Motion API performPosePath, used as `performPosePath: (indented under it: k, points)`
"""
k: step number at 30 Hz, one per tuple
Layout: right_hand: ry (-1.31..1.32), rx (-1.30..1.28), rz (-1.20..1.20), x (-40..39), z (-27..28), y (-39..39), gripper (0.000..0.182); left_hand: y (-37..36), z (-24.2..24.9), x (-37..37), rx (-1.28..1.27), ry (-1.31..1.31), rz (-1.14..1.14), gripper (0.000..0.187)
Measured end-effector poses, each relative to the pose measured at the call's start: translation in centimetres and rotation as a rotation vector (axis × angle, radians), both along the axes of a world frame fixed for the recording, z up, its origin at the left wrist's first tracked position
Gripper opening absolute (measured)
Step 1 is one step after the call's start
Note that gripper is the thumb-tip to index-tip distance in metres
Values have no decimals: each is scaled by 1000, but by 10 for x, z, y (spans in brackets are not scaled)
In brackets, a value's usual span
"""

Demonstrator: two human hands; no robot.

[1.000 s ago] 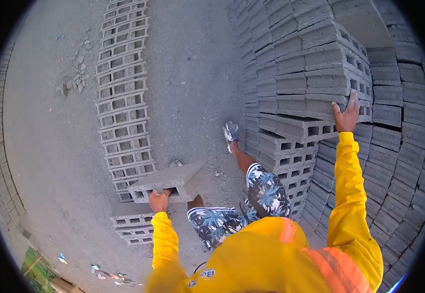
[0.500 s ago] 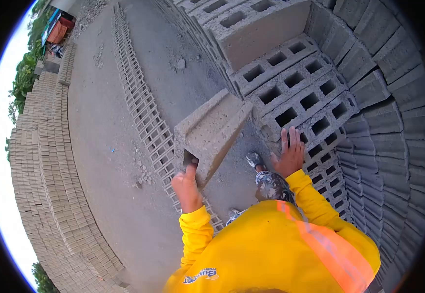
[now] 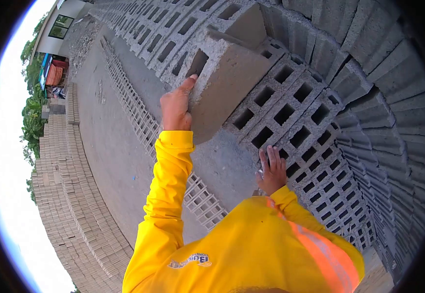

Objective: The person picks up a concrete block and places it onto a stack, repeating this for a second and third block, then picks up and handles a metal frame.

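My left hand (image 3: 176, 106) grips a hollow concrete block (image 3: 229, 83), its fingertips hooked into the square hole at the block's near end. The block is held tilted, level with the top of a stack of hollow blocks (image 3: 276, 102), and overlaps its upper rows in this view. On the lower edge of that stack lies my right hand (image 3: 272, 173), fingers stretched out over the blocks near their holes. Both arms wear yellow sleeves.
A wall of stacked blocks (image 3: 383, 112) rises close on the right. Along the concrete ground (image 3: 120, 117) runs a row of hollow blocks (image 3: 134, 105). Long block stacks (image 3: 76, 195) stand at the left, with a building (image 3: 59, 31) beyond.
My left hand has raised the concrete block from low beside the stack up and forward to its upper rows. My right hand stays on the stack, and the view has shifted.
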State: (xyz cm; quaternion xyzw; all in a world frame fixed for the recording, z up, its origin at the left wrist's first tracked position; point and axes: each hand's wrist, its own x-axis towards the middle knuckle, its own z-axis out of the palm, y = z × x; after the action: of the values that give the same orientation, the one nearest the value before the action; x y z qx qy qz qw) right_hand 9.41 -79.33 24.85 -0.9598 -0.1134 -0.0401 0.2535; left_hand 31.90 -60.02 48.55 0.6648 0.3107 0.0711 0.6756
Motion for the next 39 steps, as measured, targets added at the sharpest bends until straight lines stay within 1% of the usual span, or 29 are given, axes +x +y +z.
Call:
performPosePath:
  k: [2,4,7,9,10,11,12,13,14,16,18,19,20,21,23,24,26,27,28,29,30,32,34,35,37,38,39]
  points:
    - [12,32,3,2,4,-1,93,-15,-6,24,101,46,-42,42]
    - [45,63,11,0,9,-3,89,-31,-21,42,291,56,-93,48]
    - [89,80,-36,6,28,0,81,-51,-39,72,467,171,-173,56]
    - [45,228,-75,19,32,1,78,-39,-40,66,428,142,-323,49]
    - [16,307,-94,31,34,4,77,-29,-33,60,413,121,-396,46]
    - [14,370,-113,47,39,8,78,-17,-23,41,367,-70,-479,46]
    - [11,431,-136,66,44,10,79,-6,-9,25,461,-213,-470,41]
    - [17,490,-161,81,47,13,81,-3,16,-2,475,-317,-370,37]
    - [-25,514,-178,100,47,18,84,18,20,-19,640,-424,-282,37]
    - [-123,564,-205,143,46,29,91,73,4,-51,702,-470,5,42]
    - [-184,589,-240,177,49,39,99,118,-45,-81,305,-245,187,48]
    - [-214,597,-256,190,50,42,103,124,-72,-85,152,-116,290,48]
    - [-190,609,-272,199,49,46,106,126,-107,-92,-5,20,390,47]
    - [-162,620,-291,207,47,49,109,147,-171,-109,-15,-53,84,49]
    - [-143,642,-307,220,42,54,115,158,-223,-109,352,32,-434,52]
    - [-152,655,-306,223,39,57,117,154,-229,-99,733,189,-640,53]
    - [-168,670,-303,228,33,56,119,143,-238,-88,1088,282,-837,53]
    - [-171,678,-298,227,31,56,119,138,-236,-89,1062,222,-829,52]
    - [-178,694,-296,229,29,58,120,135,-233,-92,953,236,-747,51]
    - [-193,711,-290,228,26,58,120,132,-230,-95,845,242,-659,50]
    - [-218,728,-284,232,26,55,120,108,-214,-97,649,304,-489,49]
    - [-241,771,-277,240,27,50,120,102,-206,-95,742,344,-481,47]
    - [-242,800,-271,257,27,34,121,105,-213,-71,1294,284,-811,46]
    - [-256,786,-281,266,27,28,121,94,-198,-59,1258,241,-844,45]
    - [-213,844,-281,281,27,16,120,91,-217,-41,1247,129,-809,43]
    - [-190,873,-283,287,27,8,119,91,-228,-37,1289,91,-797,40]
    - [-195,850,-285,292,27,1,119,90,-240,-32,1332,53,-783,37]
